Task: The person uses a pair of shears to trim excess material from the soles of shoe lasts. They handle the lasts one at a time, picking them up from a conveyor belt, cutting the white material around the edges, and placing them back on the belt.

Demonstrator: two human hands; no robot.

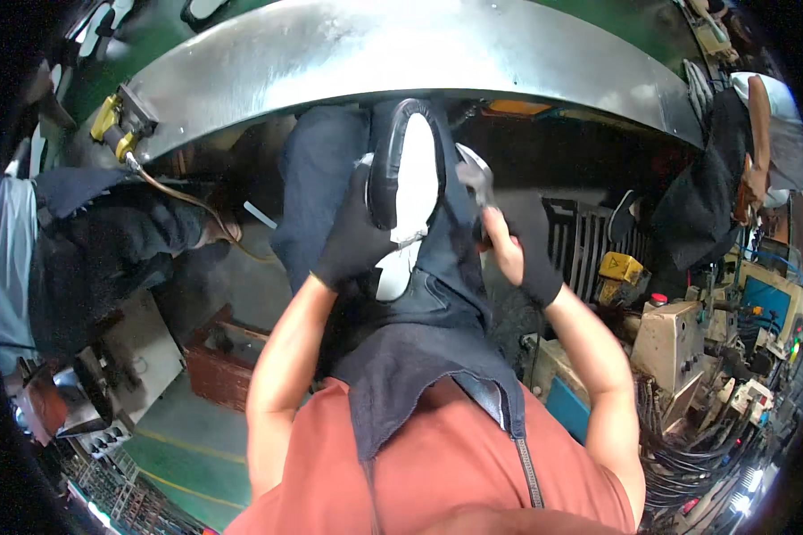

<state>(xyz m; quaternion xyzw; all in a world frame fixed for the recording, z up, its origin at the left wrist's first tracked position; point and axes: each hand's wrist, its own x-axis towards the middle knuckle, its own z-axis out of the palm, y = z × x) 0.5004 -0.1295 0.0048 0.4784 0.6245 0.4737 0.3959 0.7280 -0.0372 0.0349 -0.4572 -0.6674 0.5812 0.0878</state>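
A black shoe (385, 165) lies bottom up across my lap, its toe pointing away from me and its white underside (417, 169) showing. My gloved left hand (357, 227) is closed round the left side and heel end of it, over my dark apron. Just to the right of the shoe, my gloved right hand (517, 241) with bare thumb grips a hammer (477, 178). The hammer's metal head is blurred and stands beside the shoe's right edge, apparently not touching the underside. Most of its handle is hidden in my palm.
A curved metal bench (330, 53) runs across in front of my knees. A yellow power tool (114, 129) with a hose hangs at its left end. People sit at both sides. Machine boxes and cables (678, 339) crowd the right; a reddish crate (227, 357) stands left.
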